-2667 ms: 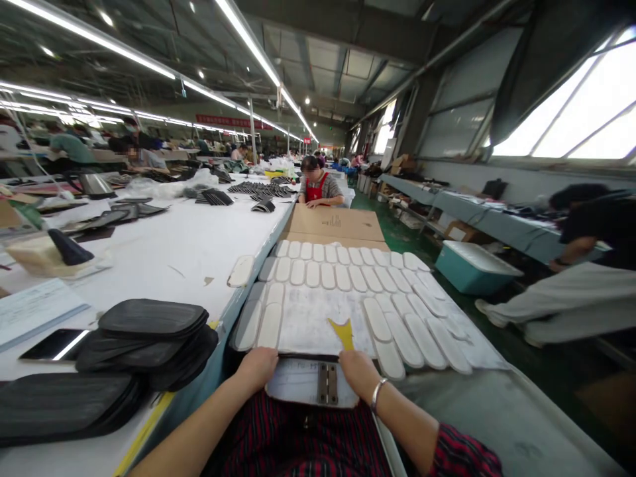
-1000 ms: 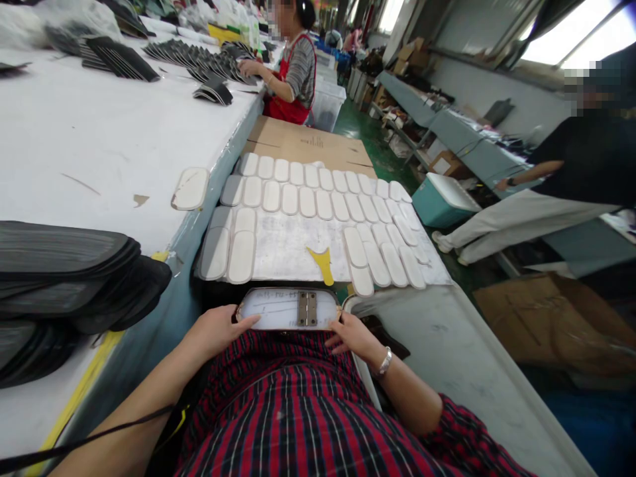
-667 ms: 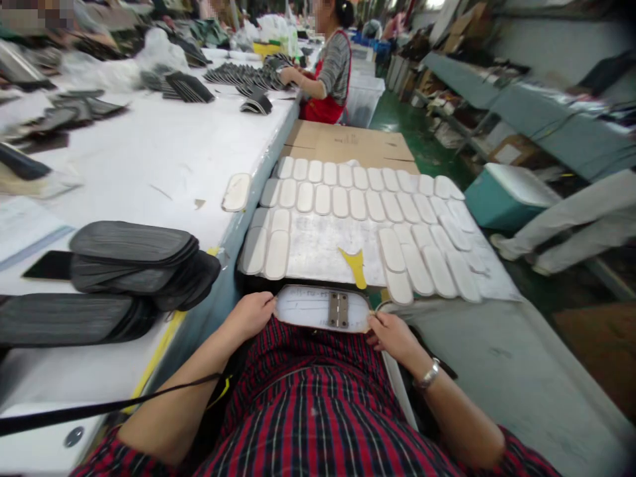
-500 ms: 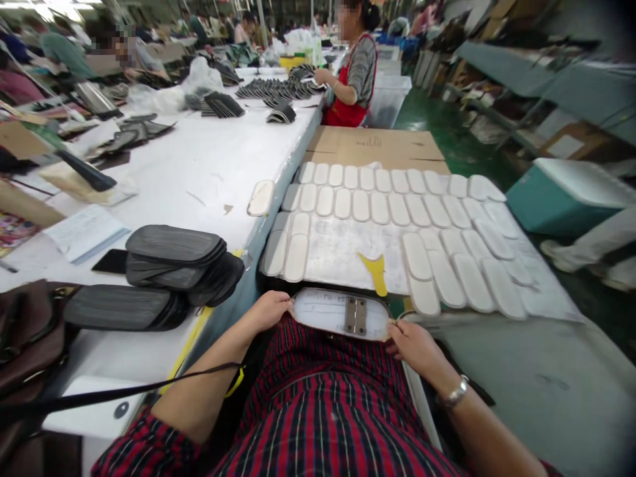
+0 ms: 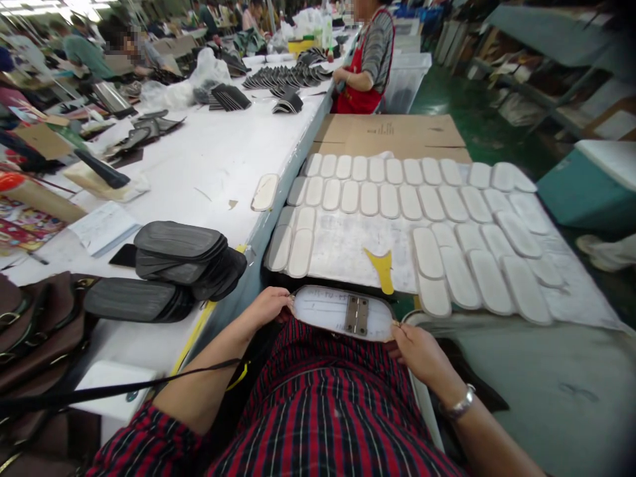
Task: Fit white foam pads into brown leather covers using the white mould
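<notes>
In front of my waist is a long oval template (image 5: 320, 308), pale and translucent, with handwriting and a metal hinge (image 5: 356, 315) near its right end. My left hand (image 5: 271, 306) pinches its left end between thumb and fingers. At the opposite end my right hand (image 5: 415, 344) is closed on the rim. What lies under the template is hidden. Just beyond it a yellow forked piece (image 5: 381, 268) rests on a pale board (image 5: 342, 240), among rows of white oval pieces (image 5: 390, 201).
Dark oval pieces (image 5: 181, 240) are stacked on the white table (image 5: 213, 152) to my left, near brown leather bags (image 5: 40, 331). A cardboard sheet (image 5: 387, 129) lies beyond the white ovals. A person in a red apron (image 5: 365, 73) stands at the far table edge.
My view has shifted slightly, so the surroundings appear moved. Both hands keep their hold on the template's ends. The person in the red apron has drawn their hands back toward the body.
</notes>
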Available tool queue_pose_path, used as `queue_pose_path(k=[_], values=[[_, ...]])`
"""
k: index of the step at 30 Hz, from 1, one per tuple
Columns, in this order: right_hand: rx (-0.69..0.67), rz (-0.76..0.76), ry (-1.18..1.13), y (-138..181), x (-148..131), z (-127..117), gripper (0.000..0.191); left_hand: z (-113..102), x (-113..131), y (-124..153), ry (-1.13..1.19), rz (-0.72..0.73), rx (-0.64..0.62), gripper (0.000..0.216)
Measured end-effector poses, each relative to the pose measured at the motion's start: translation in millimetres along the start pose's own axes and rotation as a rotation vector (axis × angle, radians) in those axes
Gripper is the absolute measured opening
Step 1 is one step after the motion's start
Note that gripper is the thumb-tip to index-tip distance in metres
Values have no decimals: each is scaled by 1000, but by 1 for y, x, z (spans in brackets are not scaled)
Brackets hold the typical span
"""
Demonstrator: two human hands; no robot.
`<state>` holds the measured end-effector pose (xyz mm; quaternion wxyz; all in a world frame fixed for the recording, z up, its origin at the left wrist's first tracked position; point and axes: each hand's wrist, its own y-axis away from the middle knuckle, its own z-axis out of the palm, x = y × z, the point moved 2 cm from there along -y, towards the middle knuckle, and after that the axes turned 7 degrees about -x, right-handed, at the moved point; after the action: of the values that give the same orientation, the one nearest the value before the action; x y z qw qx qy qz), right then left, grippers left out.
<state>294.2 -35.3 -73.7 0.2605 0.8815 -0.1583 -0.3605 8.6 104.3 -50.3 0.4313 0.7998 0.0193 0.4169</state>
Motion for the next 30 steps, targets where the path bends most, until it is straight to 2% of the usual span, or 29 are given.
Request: queue_pose_path(k=[3, 6, 8, 10, 12, 16, 21, 27, 30], values=[[-48, 16, -214, -2, 4, 2, 37, 1, 1, 1, -19, -11, 23, 12], [-62, 34, -282, -1, 5, 2, 34, 2, 2, 4, -63, -1, 19, 15], [-45, 31, -260, 3, 4, -1, 34, 2, 3, 6, -214, 69, 39, 23], [2, 5, -172, 8, 0, -6, 35, 1, 5, 4, -484, 174, 102, 33], [60, -17, -46, 10, -6, -11, 35, 0, 4, -1, -651, 198, 116, 38], [140, -4, 100, 10, -14, -17, 36, -3, -5, -13, -658, 163, 22, 43], [191, 15, 191, 7, -21, -18, 38, -6, -16, -16, -639, 214, 30, 41], [179, -22, 237, -1, -24, -25, 38, -6, -21, -20, -629, 206, -9, 43], [91, -59, 181, -6, -21, -29, 36, -8, -16, -22, -640, 216, -3, 42]])
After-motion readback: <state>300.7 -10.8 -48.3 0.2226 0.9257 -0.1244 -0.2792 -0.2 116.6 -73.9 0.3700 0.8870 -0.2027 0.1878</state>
